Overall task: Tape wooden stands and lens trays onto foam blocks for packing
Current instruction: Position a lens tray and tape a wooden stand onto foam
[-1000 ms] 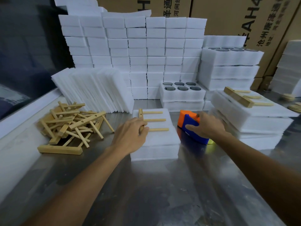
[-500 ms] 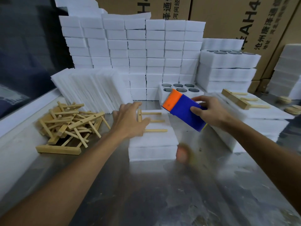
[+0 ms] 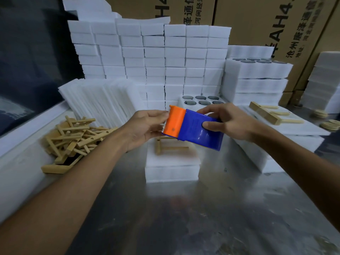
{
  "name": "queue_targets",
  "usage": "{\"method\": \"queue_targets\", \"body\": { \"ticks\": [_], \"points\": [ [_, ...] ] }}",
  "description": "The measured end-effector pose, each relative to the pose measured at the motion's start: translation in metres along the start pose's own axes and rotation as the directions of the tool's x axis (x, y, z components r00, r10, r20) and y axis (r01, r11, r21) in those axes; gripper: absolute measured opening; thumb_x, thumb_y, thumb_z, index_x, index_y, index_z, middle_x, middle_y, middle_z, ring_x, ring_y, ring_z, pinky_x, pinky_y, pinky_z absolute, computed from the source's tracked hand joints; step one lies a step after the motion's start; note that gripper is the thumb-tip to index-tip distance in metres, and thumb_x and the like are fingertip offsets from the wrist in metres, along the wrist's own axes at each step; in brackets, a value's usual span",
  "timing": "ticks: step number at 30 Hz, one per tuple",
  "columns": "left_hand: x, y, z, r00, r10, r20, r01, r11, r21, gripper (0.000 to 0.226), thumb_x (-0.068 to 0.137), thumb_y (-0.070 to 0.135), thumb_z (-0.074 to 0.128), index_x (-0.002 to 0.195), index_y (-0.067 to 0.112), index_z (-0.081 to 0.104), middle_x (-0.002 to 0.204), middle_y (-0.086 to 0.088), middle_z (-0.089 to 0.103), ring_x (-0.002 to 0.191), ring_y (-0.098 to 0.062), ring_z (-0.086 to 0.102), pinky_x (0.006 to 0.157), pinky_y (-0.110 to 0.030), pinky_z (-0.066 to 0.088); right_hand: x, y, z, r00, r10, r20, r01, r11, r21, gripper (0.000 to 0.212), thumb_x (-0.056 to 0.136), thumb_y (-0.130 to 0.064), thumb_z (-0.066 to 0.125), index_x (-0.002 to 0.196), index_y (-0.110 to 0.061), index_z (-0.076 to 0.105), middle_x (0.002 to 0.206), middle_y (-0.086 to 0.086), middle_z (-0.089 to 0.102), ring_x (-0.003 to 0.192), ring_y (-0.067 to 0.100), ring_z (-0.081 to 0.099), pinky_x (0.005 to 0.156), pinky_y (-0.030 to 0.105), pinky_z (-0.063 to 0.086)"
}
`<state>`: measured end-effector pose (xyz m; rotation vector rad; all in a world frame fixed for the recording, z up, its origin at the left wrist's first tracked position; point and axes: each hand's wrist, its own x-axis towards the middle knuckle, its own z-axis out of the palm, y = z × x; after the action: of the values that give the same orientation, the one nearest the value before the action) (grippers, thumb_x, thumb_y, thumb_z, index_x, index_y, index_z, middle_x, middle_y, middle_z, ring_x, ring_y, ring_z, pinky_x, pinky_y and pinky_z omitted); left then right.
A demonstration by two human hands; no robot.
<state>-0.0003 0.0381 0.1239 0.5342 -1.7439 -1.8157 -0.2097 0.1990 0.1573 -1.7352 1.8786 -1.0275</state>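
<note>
1. A wooden stand (image 3: 166, 146) lies on the foam block (image 3: 172, 162) in the middle of the worktop (image 3: 165, 218), directly under the hands. I see no tape over it, so I judge this piece is placed but not yet fixed.
2. On the right, another stand (image 3: 270, 115) rests on top of a foam stack (image 3: 279, 142). Whether it is already taped I cannot tell.
3. To the left, a pile of stands (image 3: 73, 138) waits on the worktop, so many pieces seem left to do.
4. A lens tray (image 3: 201, 102) with round holes sits behind the hands, and more trays (image 3: 257, 69) are stacked at the back right. They look not yet handled, but this is only my judgement.
5. The tape dispenser (image 3: 193, 128) is held in the air above the foam block, apart from it, its orange end to the left.
6. The right hand (image 3: 228, 120) holds the blue body of the dispenser, with the thumb on the near face and the fingers curled over the far edge.
7. The left hand (image 3: 145, 127) is at the orange end, with its fingers curled there. It seems to take the tape end, but the tape itself is too small to see.
8. Both forearms reach forward over the worktop and meet at the dispenser.
</note>
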Motion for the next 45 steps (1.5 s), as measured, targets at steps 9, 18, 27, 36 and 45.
{"method": "queue_targets", "body": {
  "ticks": [9,18,27,36,45],
  "points": [
    [-0.004,-0.003,-0.001,0.991,-0.085,-0.103,0.096,0.99,0.102,0.02,0.092,-0.004,0.059,0.093,0.01,0.071,0.077,-0.005,0.076,0.067,-0.014,0.072,0.06,-0.025,0.058,0.003,-0.001,0.002,1.0,-0.009,0.02,0.011,0.998,-0.069,0.023,0.097,-0.01,0.061,0.119,-0.015,0.065,0.097,0.006,0.077,0.088,0.029,0.071,0.075,0.039,0.055],
    [-0.006,0.012,0.018,0.94,0.008,-0.341,0.093,0.956,0.278,0.016,0.087,-0.005,0.067,0.079,0.009,0.068,0.078,-0.01,0.07,0.057,-0.014,0.07,0.049,-0.023,0.055,0.015,-0.009,0.021,0.975,-0.102,-0.197,0.03,0.941,-0.338,0.054,0.072,-0.078,0.055,0.092,-0.029,0.065,0.08,-0.018,0.065,0.076,-0.012,0.059,0.056,0.005,0.042],
    [-0.009,0.023,0.023,0.918,-0.052,-0.392,0.15,0.964,0.222,0.022,0.091,-0.009,0.06,0.079,0.009,0.066,0.069,-0.006,0.07,0.05,-0.009,0.067,0.048,-0.022,0.056,0.013,-0.018,0.009,0.966,-0.217,-0.138,0.133,0.881,-0.455,0.059,0.066,-0.082,0.052,0.098,-0.034,0.06,0.082,-0.017,0.062,0.071,-0.003,0.06,0.057,0.01,0.037],
    [-0.021,0.038,-0.032,0.892,-0.117,-0.437,0.184,0.976,0.114,0.01,0.09,-0.009,0.061,0.091,-0.002,0.068,0.072,-0.01,0.075,0.061,-0.015,0.072,0.054,-0.02,0.056,0.017,-0.01,-0.021,0.992,-0.103,-0.068,0.053,0.85,-0.524,0.072,0.053,-0.089,0.049,0.098,-0.034,0.063,0.084,-0.016,0.063,0.076,0.002,0.058,0.066,0.029,0.043],
    [-0.002,0.026,-0.065,0.849,-0.153,-0.506,0.238,0.965,0.108,0.014,0.095,-0.006,0.055,0.094,0.001,0.067,0.086,-0.013,0.074,0.063,-0.015,0.073,0.05,-0.02,0.054,0.079,-0.017,-0.01,0.999,0.043,0.011,-0.031,0.856,-0.517,0.067,0.054,-0.09,0.055,0.096,-0.038,0.061,0.093,-0.014,0.06,0.08,0.007,0.058,0.061,0.024,0.044]
  ]
}}
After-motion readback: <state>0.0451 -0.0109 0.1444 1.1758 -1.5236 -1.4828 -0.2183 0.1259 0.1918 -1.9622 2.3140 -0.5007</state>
